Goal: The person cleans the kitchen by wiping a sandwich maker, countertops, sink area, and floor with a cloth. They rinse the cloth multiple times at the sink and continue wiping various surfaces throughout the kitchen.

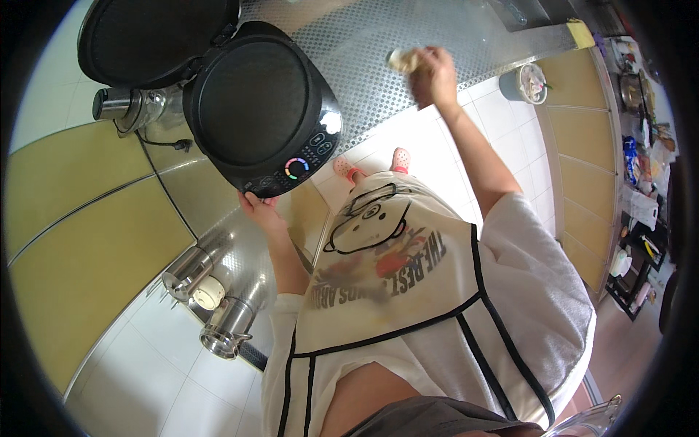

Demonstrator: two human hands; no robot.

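Observation:
An electric griddle with a round black plate (251,101) stands on the metal counter, its lid (155,41) swung open to the left. A ring of coloured marks shows on its control panel. My left hand (263,212) is at the griddle's near edge, its fingers against the underside of the rim. Right of the griddle, above the patterned counter, my right hand (437,71) is closed on a small pale object (404,60) with a roundish end, blurred. A dark brown piece (421,88) shows beneath that hand; whether it is held is unclear.
Behind the griddle stand a glass-and-metal container (155,104) and a black plug (182,145). Steel pots (226,328) and a cream container (208,293) are at lower left. A waste bin (532,84) stands beyond the counter edge at right, with a yellow cloth (580,34) on the counter corner.

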